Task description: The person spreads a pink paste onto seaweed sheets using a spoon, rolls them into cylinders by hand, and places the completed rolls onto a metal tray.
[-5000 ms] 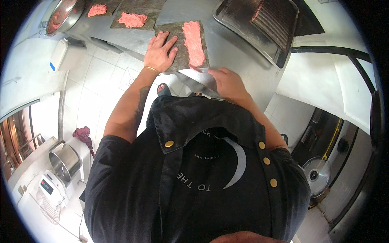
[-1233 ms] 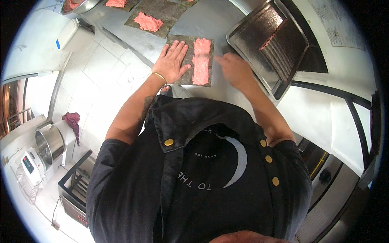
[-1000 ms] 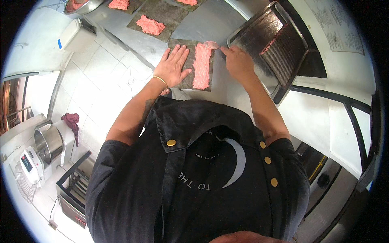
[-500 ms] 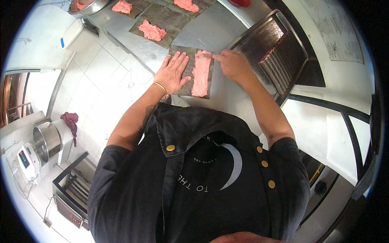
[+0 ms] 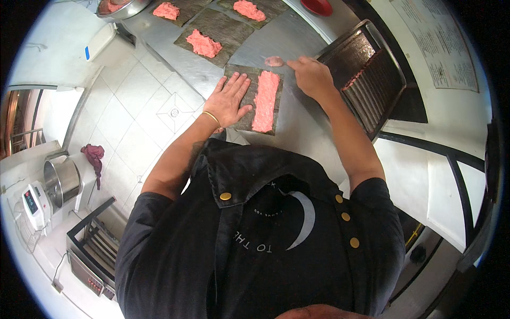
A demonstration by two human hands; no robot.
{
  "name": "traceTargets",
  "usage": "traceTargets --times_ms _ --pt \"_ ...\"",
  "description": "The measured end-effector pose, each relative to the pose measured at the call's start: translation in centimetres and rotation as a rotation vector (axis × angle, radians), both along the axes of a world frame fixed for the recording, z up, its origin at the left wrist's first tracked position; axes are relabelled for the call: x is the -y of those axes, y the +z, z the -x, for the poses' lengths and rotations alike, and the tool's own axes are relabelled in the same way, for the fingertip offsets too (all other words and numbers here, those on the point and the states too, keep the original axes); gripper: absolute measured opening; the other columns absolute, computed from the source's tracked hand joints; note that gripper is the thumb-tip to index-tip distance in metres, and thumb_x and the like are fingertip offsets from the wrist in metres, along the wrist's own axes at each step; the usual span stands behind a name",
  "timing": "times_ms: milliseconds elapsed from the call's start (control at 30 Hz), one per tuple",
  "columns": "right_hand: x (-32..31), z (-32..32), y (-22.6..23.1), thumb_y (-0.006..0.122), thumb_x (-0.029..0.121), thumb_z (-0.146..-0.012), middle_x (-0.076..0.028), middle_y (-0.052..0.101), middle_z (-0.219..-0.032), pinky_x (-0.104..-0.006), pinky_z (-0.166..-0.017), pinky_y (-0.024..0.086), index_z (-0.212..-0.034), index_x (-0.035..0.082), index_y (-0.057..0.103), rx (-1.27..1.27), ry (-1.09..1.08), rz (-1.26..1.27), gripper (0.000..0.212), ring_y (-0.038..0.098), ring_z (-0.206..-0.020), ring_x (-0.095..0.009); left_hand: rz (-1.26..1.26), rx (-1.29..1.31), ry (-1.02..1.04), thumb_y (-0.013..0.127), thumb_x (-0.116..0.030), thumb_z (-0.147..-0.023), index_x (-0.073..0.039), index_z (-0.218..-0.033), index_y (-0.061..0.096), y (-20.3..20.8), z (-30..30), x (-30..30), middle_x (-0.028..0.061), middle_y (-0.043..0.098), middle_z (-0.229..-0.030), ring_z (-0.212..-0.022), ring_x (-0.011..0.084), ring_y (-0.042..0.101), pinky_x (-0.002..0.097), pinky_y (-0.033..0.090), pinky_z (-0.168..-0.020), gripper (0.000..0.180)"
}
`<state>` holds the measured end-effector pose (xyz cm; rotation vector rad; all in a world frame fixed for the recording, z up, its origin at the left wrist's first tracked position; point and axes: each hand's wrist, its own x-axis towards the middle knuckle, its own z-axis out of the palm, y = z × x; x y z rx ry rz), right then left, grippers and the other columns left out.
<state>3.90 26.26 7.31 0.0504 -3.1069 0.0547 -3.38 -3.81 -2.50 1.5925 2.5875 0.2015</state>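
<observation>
A dark green seaweed sheet (image 5: 247,122) lies on the metal table in front of me. Along its right side runs a long, flattened strip of pink meat paste (image 5: 266,101). My left hand (image 5: 227,102) rests flat on the sheet's left part, fingers spread, holding nothing. Beyond the strip's far end, my right hand (image 5: 312,78) grips a spoon (image 5: 274,61) by its handle. The spoon's bowl looks smeared with pink paste and is apart from the strip. Farther off, another seaweed sheet (image 5: 234,33) carries an unspread mound of paste (image 5: 204,43).
Two more sheets with paste mounds (image 5: 166,10) lie at the far edge, near a metal bowl (image 5: 139,4) of paste. On the right stands a metal tray (image 5: 366,33) with several dark rolls (image 5: 372,93) in a row. A red dish (image 5: 317,6) sits at the back.
My right hand has drawn the spoon off the far end of the paste strip, away from me and slightly right. My left hand keeps its place on the sheet.
</observation>
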Motion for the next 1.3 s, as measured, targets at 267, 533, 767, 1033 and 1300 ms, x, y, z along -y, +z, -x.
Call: traceTargets --times_ms 267,533,767,1033,1300 --pt "-0.3 -0.2 0.4 0.055 0.013 -0.093 -0.012 0.07 -0.104 -0.0488 -0.086 0.059 -0.114 0.016 0.074 -0.019 0.018 0.026 0.028 0.071 -0.104 -0.034 0.035 -0.011 0.002 0.038 -0.06 -0.106 -0.005 -0.168 0.026 0.4 -0.2 -0.1 0.0135 0.024 -0.175 -0.164 0.0304 0.017 0.0504 0.013 -0.132 0.084" --pt "-0.8 -0.2 0.1 0.055 0.013 -0.093 -0.011 0.071 -0.105 -0.0475 -0.087 0.059 -0.114 0.016 0.074 0.02 0.066 -0.009 0.028 0.071 -0.105 -0.034 -0.006 -0.012 -0.008 0.041 -0.059 -0.106 -0.006 -0.167 0.027 0.4 -0.1 -0.1 0.0151 0.027 -0.174 -0.162 0.0323 0.021 0.0513 0.014 -0.131 0.083" --pt "-1.3 -0.7 -0.4 0.056 0.014 -0.093 -0.011 0.069 -0.103 -0.0485 -0.088 0.059 -0.114 0.016 0.074 0.068 0.091 -0.01 0.028 0.071 -0.106 -0.032 -0.008 -0.025 -0.016 0.041 -0.059 -0.106 -0.006 -0.167 0.028 0.6 -0.2 0.0 0.0154 0.028 -0.174 -0.162 0.0325 0.02 0.0505 0.013 -0.131 0.082" --pt "0.0 -2.1 0.8 0.057 0.017 -0.095 -0.012 0.071 -0.109 -0.0494 -0.09 0.058 -0.119 0.012 0.072 0.117 0.065 -0.031 0.028 0.071 -0.108 -0.032 0.024 -0.018 -0.017 0.039 -0.059 -0.106 -0.006 -0.167 0.028 0.7 -0.1 0.0 0.0146 0.025 -0.174 -0.163 0.0318 0.018 0.0511 0.014 -0.132 0.081" --pt "3.5 -6.2 -3.2 0.076 0.035 -0.09 -0.015 0.074 -0.114 -0.0471 -0.087 0.058 -0.124 0.009 0.064 -0.109 -0.43 0.579 0.045 0.073 -0.102 -0.036 0.026 -0.022 -0.02 0.038 -0.06 -0.106 -0.006 -0.167 0.027 0.6 -0.2 -0.2 0.0146 0.025 -0.175 -0.163 0.0321 0.017 0.052 0.014 -0.132 0.082"
